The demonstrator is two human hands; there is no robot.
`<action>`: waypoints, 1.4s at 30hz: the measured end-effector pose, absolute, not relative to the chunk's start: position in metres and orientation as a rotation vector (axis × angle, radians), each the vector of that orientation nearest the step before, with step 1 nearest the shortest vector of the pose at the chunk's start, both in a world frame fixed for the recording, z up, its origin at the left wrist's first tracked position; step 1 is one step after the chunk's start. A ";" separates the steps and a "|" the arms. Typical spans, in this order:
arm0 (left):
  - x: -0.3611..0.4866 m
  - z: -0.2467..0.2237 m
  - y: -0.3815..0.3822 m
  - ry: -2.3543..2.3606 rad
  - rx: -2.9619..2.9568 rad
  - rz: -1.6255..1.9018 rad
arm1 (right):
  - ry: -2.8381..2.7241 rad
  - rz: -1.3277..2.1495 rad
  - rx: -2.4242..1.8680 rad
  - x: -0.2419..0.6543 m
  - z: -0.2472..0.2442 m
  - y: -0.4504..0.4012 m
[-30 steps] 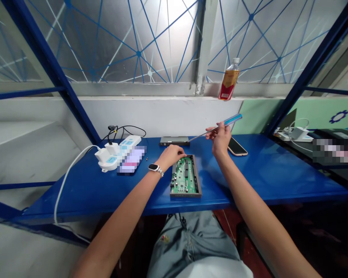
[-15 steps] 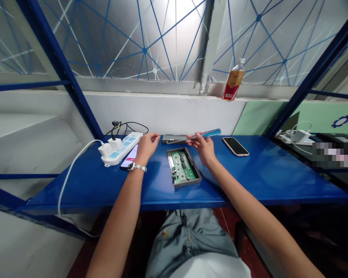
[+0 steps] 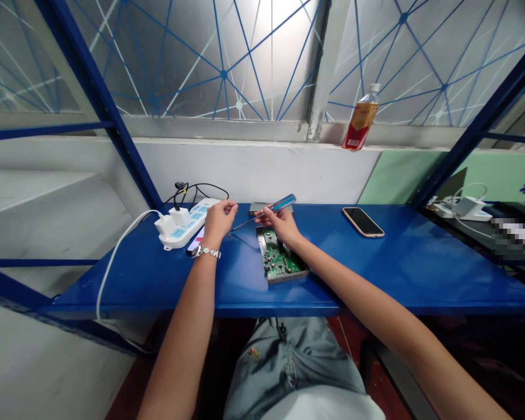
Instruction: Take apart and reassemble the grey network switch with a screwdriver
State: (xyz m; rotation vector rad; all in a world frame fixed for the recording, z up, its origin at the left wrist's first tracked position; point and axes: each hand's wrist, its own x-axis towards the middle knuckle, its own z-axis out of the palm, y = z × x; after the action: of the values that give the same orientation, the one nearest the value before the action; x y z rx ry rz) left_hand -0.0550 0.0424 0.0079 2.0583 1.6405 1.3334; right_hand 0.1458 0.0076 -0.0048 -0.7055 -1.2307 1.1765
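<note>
Screwdriver point(image 3: 284, 202), slim and light, sits pinched by its blue handle in the right hand point(image 3: 280, 221); left hand point(image 3: 219, 220) is empty, apart. Circuit board point(image 3: 276, 256) looks fragile — take its metal tray point(image 3: 285, 279) by the rim.

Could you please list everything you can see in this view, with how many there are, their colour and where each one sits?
bench top: 1, glossy blue, across the view
open case with circuit board: 1, grey with green board, mid-bench
metal box: 1, grey, behind the case
screwdriver: 1, blue handle, in the right hand
smartphone: 1, black screen, gold edge, right of the case
second smartphone: 1, lit screen, mostly under the left hand
power strip: 1, white, bench left, two plugs in it
bottle: 1, orange-red label, on the window ledge
white cable: 1, hanging off the bench left
black cable: 1, behind the power strip
wristwatch: 1, silver, on the left wrist
left hand: 1, above the second smartphone
right hand: 1, holding the screwdriver above the case
</note>
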 end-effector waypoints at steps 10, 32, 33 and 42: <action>-0.053 0.007 0.042 1.622 2.073 1.291 | -1.170 1.161 -0.707 0.156 -0.009 0.005; -0.041 -0.001 0.039 1.218 2.122 1.009 | -0.807 1.045 -0.706 0.200 0.006 -0.007; -0.040 0.000 0.039 1.218 2.121 1.010 | -0.808 1.041 -0.708 0.200 0.005 -0.007; -0.038 0.001 0.037 1.238 2.160 1.002 | -0.864 0.959 -0.727 0.203 0.002 -0.003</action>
State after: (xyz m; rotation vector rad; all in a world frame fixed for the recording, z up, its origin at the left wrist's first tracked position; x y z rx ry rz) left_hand -0.0381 0.0366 0.0011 2.1604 1.2377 1.0021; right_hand 0.2026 -0.0035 0.0024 -0.7271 -0.8640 0.9588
